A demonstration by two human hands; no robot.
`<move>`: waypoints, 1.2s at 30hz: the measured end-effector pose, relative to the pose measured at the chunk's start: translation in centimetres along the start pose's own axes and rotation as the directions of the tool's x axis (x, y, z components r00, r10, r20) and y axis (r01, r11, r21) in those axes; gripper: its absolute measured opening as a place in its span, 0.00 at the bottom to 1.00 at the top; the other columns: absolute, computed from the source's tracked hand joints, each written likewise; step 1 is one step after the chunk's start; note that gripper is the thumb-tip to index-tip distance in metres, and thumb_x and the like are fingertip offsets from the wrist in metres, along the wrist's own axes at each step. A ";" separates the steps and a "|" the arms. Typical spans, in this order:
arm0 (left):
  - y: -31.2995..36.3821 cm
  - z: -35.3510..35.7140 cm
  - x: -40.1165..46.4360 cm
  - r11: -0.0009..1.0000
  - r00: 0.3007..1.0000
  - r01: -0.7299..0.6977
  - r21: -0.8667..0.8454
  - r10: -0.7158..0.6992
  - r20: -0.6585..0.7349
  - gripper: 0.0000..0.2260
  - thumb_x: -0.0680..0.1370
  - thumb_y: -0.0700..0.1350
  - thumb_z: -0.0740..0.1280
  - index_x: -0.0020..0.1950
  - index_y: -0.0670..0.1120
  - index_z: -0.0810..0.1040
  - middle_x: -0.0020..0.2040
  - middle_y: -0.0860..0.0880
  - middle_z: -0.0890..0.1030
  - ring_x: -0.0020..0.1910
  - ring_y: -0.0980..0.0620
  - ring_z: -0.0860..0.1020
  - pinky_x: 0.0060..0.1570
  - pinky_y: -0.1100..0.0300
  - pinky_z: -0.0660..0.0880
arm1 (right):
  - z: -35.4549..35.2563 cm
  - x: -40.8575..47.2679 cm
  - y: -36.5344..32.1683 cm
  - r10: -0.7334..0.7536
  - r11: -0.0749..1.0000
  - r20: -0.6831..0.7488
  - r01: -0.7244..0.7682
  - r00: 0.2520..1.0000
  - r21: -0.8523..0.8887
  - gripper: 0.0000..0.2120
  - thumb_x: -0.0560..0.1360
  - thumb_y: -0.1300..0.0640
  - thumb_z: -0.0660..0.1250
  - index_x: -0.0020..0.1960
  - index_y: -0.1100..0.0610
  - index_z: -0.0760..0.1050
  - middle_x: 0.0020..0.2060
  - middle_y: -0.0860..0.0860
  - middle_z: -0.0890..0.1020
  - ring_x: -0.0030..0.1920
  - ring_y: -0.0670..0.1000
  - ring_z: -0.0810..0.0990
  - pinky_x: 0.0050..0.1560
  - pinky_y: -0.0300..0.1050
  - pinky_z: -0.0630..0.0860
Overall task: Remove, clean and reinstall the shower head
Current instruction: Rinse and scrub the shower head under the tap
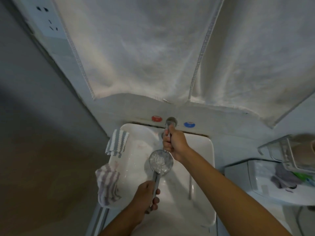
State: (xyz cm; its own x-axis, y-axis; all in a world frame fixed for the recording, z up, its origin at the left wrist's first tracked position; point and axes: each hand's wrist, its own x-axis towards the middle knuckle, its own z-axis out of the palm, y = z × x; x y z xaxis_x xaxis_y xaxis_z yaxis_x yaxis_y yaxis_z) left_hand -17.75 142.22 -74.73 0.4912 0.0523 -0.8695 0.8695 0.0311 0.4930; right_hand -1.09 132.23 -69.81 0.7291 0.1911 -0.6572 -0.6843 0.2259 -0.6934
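A: Head view, lower centre of the frame: what is each hand doing?

B: The left hand (147, 195) is wrapped around the handle of the shower head (161, 162), whose round face is turned up over the white sink (202, 167). The right hand (173, 142) is closed around the faucet (167, 128) above it.

A: Any writing to read?

B: None legible. A red knob (156, 118) and a blue knob (189, 124) flank the faucet; striped cloths (117, 143) hang on the sink's left rim, and white towels (139, 48) fill the upper frame.
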 end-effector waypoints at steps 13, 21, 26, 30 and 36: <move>-0.5 -0.1 0.2 1.000 0.999 -0.001 0.009 0.000 0.044 0.14 0.79 0.49 0.52 0.42 0.45 0.73 0.29 0.47 0.71 0.21 0.52 0.67 0.22 0.68 0.56 | 0.5 0.2 -0.1 -0.008 1.000 -0.044 0.009 0.999 0.008 0.21 0.83 0.47 0.51 0.34 0.52 0.63 0.24 0.48 0.61 0.21 0.46 0.55 0.19 0.37 0.53; -1.2 0.5 1.2 0.994 0.999 -0.024 -0.105 0.027 0.030 0.12 0.78 0.48 0.54 0.41 0.45 0.74 0.35 0.45 0.74 0.24 0.50 0.68 0.31 0.60 0.58 | 0.6 0.2 -0.3 0.000 1.000 -0.077 0.001 0.997 0.010 0.21 0.83 0.47 0.51 0.34 0.52 0.64 0.23 0.48 0.63 0.20 0.45 0.57 0.19 0.36 0.54; -1.1 0.8 1.4 0.996 1.000 -0.010 -0.091 0.011 0.017 0.13 0.78 0.48 0.54 0.41 0.44 0.74 0.31 0.46 0.74 0.24 0.50 0.69 0.29 0.60 0.59 | 0.8 0.2 -0.4 -0.002 1.000 -0.098 0.002 0.995 -0.007 0.21 0.83 0.47 0.52 0.33 0.52 0.64 0.23 0.48 0.64 0.20 0.45 0.57 0.20 0.36 0.54; -1.2 0.8 1.7 0.996 1.000 -0.015 -0.088 0.016 0.018 0.13 0.78 0.48 0.54 0.41 0.44 0.74 0.32 0.46 0.74 0.24 0.51 0.69 0.29 0.60 0.59 | 0.8 0.2 -0.4 -0.001 1.000 -0.103 0.000 0.995 -0.011 0.21 0.83 0.46 0.51 0.34 0.52 0.65 0.23 0.48 0.65 0.20 0.45 0.57 0.21 0.38 0.53; -0.8 1.0 1.7 1.000 1.000 -0.004 -0.015 0.005 0.020 0.13 0.78 0.48 0.53 0.42 0.44 0.73 0.28 0.48 0.72 0.21 0.52 0.67 0.25 0.64 0.58 | 0.9 0.2 -0.5 0.005 1.000 -0.117 -0.006 0.993 -0.008 0.21 0.83 0.46 0.51 0.34 0.53 0.65 0.23 0.48 0.65 0.20 0.46 0.58 0.21 0.37 0.54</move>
State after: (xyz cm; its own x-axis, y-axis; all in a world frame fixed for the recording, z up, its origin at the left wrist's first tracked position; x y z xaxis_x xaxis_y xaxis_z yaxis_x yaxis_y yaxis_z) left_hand -17.58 141.26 -76.59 0.4961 0.0327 -0.8677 0.8665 0.0456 0.4971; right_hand -0.57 132.97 -69.31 0.7190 0.0791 -0.6905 -0.6885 0.2169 -0.6921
